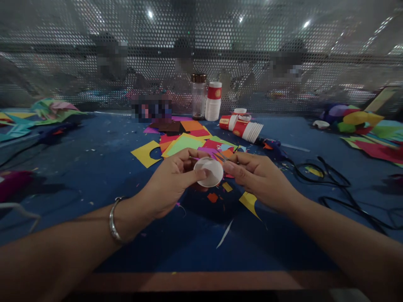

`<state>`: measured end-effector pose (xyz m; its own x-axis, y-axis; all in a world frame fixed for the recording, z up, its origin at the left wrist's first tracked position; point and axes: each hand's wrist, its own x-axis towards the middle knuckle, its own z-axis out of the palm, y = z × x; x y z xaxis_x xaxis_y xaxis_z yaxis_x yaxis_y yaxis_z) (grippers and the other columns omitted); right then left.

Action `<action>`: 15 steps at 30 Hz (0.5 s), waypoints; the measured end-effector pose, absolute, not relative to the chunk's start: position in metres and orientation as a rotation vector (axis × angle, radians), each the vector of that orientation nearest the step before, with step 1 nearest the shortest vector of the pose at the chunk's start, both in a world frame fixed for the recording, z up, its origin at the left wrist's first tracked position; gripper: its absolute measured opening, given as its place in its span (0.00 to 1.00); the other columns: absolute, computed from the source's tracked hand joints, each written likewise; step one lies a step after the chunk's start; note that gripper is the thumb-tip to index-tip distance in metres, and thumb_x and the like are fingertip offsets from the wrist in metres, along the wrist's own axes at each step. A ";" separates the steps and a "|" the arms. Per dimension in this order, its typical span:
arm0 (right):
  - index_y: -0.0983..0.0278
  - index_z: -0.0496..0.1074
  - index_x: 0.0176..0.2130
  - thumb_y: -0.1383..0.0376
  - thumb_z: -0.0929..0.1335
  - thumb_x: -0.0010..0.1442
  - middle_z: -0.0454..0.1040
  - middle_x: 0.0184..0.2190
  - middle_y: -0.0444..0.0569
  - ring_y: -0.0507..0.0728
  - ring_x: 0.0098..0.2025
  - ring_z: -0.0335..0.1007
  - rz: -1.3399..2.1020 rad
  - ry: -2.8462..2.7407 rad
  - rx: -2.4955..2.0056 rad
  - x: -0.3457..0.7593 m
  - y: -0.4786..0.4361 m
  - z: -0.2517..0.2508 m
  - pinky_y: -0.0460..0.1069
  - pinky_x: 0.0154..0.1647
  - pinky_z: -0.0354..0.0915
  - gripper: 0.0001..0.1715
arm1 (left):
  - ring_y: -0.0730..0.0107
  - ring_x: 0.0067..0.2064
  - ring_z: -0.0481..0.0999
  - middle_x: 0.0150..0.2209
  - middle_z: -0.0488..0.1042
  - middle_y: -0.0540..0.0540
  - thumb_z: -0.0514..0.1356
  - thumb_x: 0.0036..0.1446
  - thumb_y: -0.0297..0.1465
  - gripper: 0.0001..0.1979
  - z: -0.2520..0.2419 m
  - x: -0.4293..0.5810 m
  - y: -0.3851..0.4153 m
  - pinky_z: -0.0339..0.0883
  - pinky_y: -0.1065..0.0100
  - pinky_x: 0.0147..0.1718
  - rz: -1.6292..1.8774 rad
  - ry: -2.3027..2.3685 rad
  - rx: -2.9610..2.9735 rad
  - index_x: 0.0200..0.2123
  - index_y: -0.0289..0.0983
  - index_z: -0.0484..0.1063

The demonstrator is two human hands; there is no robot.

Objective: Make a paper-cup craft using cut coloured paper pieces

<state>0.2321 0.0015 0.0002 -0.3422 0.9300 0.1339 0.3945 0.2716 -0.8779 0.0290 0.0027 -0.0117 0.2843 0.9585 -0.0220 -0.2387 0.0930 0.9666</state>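
Over the middle of the table, my left hand (176, 178) is closed on a white paper cup (214, 170). The cup's round opening faces me, with my thumb over its near rim and the fingers behind it. Just right of the rim, my right hand (252, 176) pinches a thin grey metal tool that looks like tweezers (221, 157). Its narrow tips point left, close to the cup's far edge. Behind my hands lies a pile of coloured paper sheets (182, 144). Small scraps, among them an orange one (213, 197) and a yellow one (250, 202), lie below the cup.
A glass bottle (198, 98) and stacked paper cups (213, 102) stand near the perforated metal screen (201, 37). More cups (242, 126) lie sideways. Glue guns rest right (273, 147) and left (58, 133), with a black cable (333, 180) at right. Paper flowers (352, 119) sit far right.
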 end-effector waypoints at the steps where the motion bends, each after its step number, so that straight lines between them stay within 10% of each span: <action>1: 0.64 0.68 0.32 0.42 0.68 0.62 0.51 0.18 0.34 0.46 0.19 0.42 1.053 -1.860 -1.185 0.232 0.002 -0.001 0.46 0.20 0.42 0.28 | 0.71 0.34 0.78 0.35 0.80 0.49 0.73 0.47 0.28 0.18 -0.012 0.029 0.003 0.71 0.73 0.28 1.069 0.841 1.109 0.41 0.35 0.75; 15: 0.64 0.70 0.32 0.49 0.73 0.57 0.67 0.27 0.43 0.50 0.28 0.61 1.044 -1.826 -1.138 0.230 0.002 -0.001 0.47 0.29 0.60 0.21 | 0.72 0.33 0.78 0.33 0.80 0.50 0.68 0.51 0.25 0.17 -0.008 0.030 -0.002 0.70 0.70 0.35 0.985 0.803 1.254 0.44 0.37 0.70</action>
<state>0.2300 0.0020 -0.0009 -0.3397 0.9267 0.1604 0.3320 0.2778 -0.9015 0.0305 -0.0018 -0.0083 0.3852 0.9223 0.0306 -0.1557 0.0322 0.9873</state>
